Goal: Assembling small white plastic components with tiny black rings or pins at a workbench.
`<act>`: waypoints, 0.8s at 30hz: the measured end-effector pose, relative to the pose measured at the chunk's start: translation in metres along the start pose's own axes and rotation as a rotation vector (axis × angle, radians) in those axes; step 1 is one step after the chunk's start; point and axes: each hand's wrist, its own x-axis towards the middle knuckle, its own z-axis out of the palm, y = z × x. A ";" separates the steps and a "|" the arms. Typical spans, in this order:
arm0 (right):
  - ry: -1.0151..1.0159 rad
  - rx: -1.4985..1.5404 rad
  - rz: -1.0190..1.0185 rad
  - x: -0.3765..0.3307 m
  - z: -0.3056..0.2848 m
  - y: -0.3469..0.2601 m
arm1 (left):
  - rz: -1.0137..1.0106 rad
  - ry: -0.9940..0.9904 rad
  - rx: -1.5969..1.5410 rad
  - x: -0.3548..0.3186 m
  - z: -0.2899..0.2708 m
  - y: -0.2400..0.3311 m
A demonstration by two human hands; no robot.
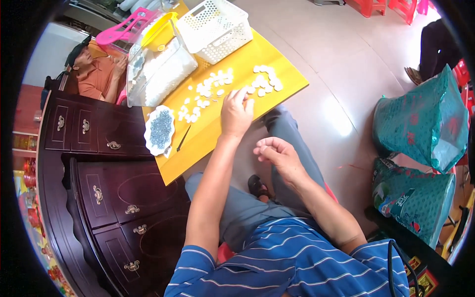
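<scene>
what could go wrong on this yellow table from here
The scalloped dish sits at the table's left edge, so a knock might spill its grey pieces. The left hand is close beside loose white pieces and might brush some out of place.

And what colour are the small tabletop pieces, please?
The small pieces are white, clearest in the head view.

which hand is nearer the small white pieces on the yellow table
Left. The left hand has its fingertips at the small white pieces; the right hand is farther back, off the yellow table, above the person's leg.
</scene>
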 end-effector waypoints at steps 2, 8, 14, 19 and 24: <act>0.016 -0.022 0.009 -0.001 -0.003 -0.004 | -0.026 0.031 -0.033 -0.007 -0.002 -0.002; 0.004 -0.029 0.034 0.000 0.006 -0.003 | -0.212 0.055 0.116 -0.038 -0.047 -0.047; -0.035 -0.083 0.036 -0.002 0.005 0.006 | -0.050 0.051 0.347 -0.040 -0.051 -0.050; -0.052 -0.161 0.025 -0.002 0.007 0.000 | -0.067 0.016 0.405 -0.037 -0.055 -0.049; -0.074 -0.121 -0.005 -0.004 0.004 0.007 | -0.076 -0.002 0.406 -0.036 -0.056 -0.042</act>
